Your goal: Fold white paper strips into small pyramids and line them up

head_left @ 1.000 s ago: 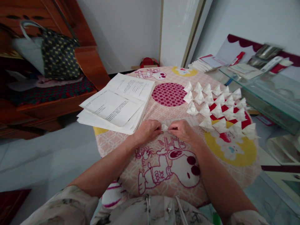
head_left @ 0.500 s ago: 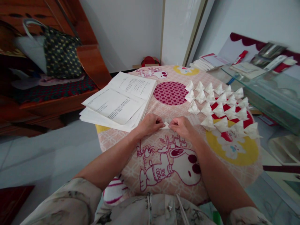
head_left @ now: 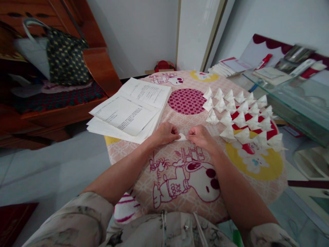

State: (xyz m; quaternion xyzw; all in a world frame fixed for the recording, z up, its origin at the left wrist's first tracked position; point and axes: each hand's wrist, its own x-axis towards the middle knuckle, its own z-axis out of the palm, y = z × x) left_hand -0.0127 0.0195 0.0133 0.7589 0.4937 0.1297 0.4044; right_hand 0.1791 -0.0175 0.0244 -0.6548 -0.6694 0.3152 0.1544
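Observation:
My left hand [head_left: 164,133] and my right hand [head_left: 200,136] meet over the middle of a round table with a pink cartoon-dog cloth [head_left: 180,178]. Both hands pinch a small folded white paper piece [head_left: 182,137] between their fingertips, just above the cloth. To the left of my hands lies a stack of printed white sheets [head_left: 131,111]. To the right, several folded white paper triangles [head_left: 241,118] stand in rows on the cloth.
A wooden bench [head_left: 61,106] with a dark patterned bag [head_left: 65,58] stands at the left. A glass shelf [head_left: 295,96] with books and papers borders the table on the right. A red object [head_left: 162,66] lies on the floor by the far wall.
Both hands stay pinched on the small paper piece and have shifted slightly away from me on the cloth. Nothing else has moved.

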